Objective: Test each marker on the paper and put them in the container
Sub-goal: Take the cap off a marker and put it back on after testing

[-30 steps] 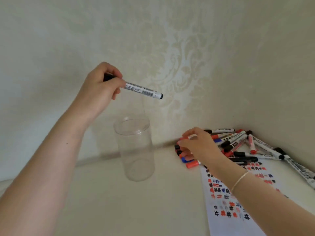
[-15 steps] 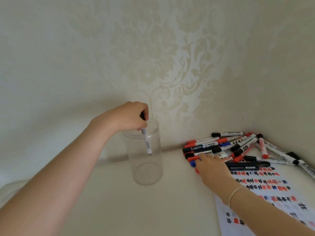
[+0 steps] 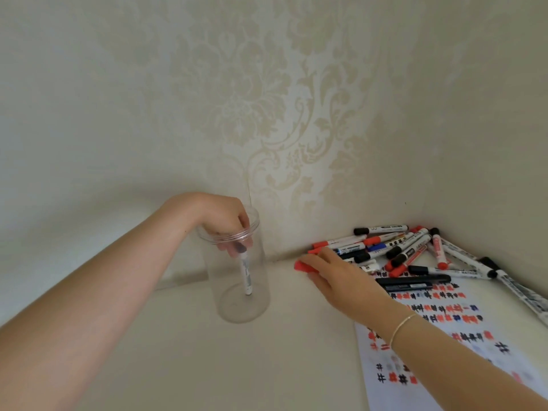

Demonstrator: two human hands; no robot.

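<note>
**A:** So how far along is it?

**B:** Barely started imo. Left hand (image 3: pixel 221 221) pinches one black marker (image 3: pixel 245 274) upright inside the clear container (image 3: pixel 237 280), tip at the bottom. Right hand (image 3: pixel 335 271) grips a red marker (image 3: pixel 302 266); the pile (image 3: pixel 400 250) at 3 o'clock is untested.

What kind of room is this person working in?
Probably a room in a home, at a pale table pushed into a corner. The wallpaper has a damask floral pattern, and a heap of markers lies beside scribbled test paper and a clear container.
</note>
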